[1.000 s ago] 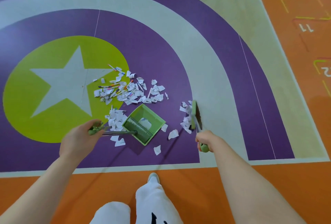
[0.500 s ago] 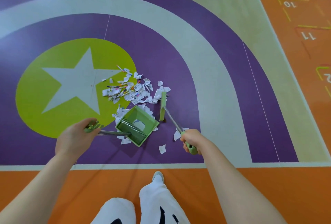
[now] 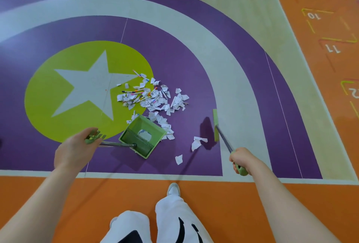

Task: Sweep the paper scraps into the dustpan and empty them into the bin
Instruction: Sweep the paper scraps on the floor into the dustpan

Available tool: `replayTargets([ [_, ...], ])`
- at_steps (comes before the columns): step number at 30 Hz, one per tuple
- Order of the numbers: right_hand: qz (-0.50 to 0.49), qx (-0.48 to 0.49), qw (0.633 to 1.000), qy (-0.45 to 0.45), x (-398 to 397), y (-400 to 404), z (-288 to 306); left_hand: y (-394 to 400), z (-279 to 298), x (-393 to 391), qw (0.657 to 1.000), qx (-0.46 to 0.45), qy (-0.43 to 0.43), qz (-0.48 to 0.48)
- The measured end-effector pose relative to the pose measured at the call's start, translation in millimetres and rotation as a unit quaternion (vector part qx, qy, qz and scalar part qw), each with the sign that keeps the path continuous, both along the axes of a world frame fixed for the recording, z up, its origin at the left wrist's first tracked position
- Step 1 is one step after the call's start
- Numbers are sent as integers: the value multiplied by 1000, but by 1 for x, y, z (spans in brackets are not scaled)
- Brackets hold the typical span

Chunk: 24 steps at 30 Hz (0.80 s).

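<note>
Green plastic dustpan [image 3: 142, 136] sits on the purple floor [image 3: 184, 64], mouth facing the paper scraps [image 3: 155, 101], one scrap inside. My left hand [image 3: 74, 150] grips its long handle, arm extended forward. My right hand [image 3: 240, 160] grips the broom [image 3: 216, 124] by the handle end, arm angled outward; the broom head stands right of the loose scraps [image 3: 197, 142], apart from them.

Indoor children's play or activity room. A vinyl floor [image 3: 194, 48] is showing a star [image 3: 91, 85], purple arcs and numbered hopscotch squares [image 3: 318, 21] far right.
</note>
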State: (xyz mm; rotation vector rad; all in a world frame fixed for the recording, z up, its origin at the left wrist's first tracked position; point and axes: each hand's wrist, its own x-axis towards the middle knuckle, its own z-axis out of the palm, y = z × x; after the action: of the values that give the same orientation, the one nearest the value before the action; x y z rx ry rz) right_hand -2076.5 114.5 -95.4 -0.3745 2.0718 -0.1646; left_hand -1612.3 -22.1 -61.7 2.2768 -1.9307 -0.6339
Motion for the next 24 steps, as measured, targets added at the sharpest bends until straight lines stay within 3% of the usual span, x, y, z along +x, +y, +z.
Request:
replayTargets([
  [6, -59, 19, 997, -39, 55, 7, -23, 19, -2, 46, 999, 6, 7, 44],
  [11, -41, 31, 995, -90, 119, -10, -27, 37, 0, 91, 997, 6, 21, 68],
  [15, -58, 1, 989, -139, 173, -35, -16, 53, 4, 125, 994, 17, 39, 97],
  [24, -141, -71, 966, -207, 250, -47, -4, 82, 1, 200, 994, 50, 78, 61],
])
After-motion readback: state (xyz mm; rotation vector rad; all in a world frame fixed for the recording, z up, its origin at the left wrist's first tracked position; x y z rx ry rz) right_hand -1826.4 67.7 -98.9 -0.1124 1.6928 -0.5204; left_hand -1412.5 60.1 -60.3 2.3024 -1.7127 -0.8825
